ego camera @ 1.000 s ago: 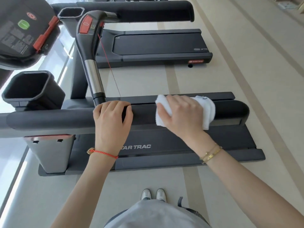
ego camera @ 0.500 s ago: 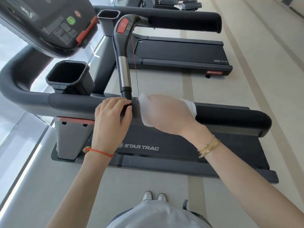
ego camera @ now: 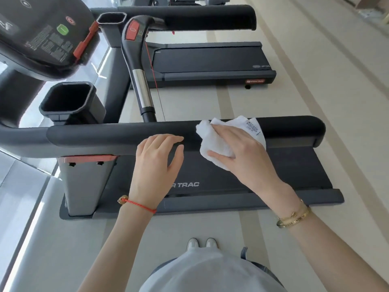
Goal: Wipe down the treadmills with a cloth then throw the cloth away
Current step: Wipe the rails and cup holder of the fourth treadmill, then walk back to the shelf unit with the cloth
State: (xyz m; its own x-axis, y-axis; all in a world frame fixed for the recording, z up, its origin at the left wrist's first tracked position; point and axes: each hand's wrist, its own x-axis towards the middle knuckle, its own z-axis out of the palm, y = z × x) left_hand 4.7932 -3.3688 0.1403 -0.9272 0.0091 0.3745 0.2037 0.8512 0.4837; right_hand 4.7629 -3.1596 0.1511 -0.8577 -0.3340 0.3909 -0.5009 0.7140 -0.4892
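The near treadmill's long black handrail (ego camera: 101, 137) runs across the middle of the view above its belt deck (ego camera: 290, 171). My right hand (ego camera: 244, 150) holds a crumpled white cloth (ego camera: 210, 133) against the rail's right half, fingers over it and thumb under it. A printed label on the cloth sticks out past my fingers. My left hand (ego camera: 156, 165) rests on the rail just left of the cloth, with its fingers lying fairly straight over the top.
A black cup holder (ego camera: 67, 100) and the console (ego camera: 42, 32) sit at upper left. An upright grip with a red button (ego camera: 134, 49) rises behind the rail. A second treadmill (ego camera: 210, 60) stands beyond. Pale floor lies right; my shoes (ego camera: 202, 243) stand below.
My right hand slid the cloth left along the rail up to my left hand, then back right. My left hand loosened from a curled grip to a flatter rest.
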